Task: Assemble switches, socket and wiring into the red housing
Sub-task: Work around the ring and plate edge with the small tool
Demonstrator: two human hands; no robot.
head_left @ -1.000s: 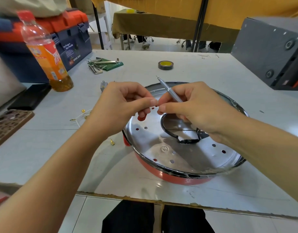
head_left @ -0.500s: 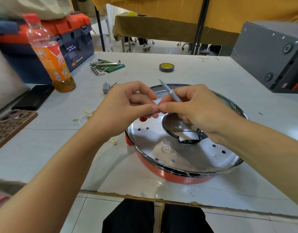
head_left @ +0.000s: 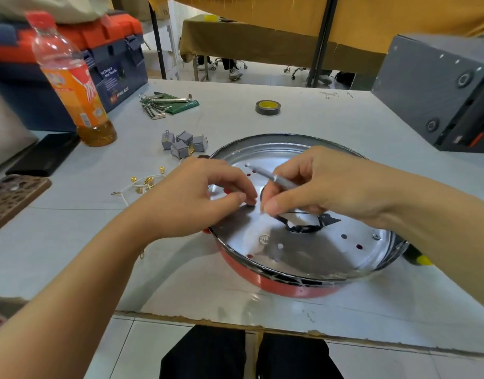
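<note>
The round red housing [head_left: 290, 287] lies upside down near the table's front edge, its shiny metal base plate [head_left: 312, 258] facing up with small holes and a black-edged cutout. My right hand [head_left: 325, 184] grips a thin silver screwdriver [head_left: 273, 177] over the plate. My left hand [head_left: 200, 198] has its fingertips curled down on the plate's left part; whether they pinch a small part is hidden. Several grey switches [head_left: 183, 143] and white wires with brass terminals [head_left: 142, 184] lie to the left of the housing.
An orange drink bottle [head_left: 74, 86] and a blue-and-orange toolbox [head_left: 98, 58] stand at the back left. Hex keys [head_left: 159, 103], a tape roll [head_left: 267, 107], a phone [head_left: 41, 154] and a grey box [head_left: 440, 91] at the right also sit on the table.
Both hands have dropped from above the housing down to the metal plate. The view has shifted, and the grey switches now show behind my left hand.
</note>
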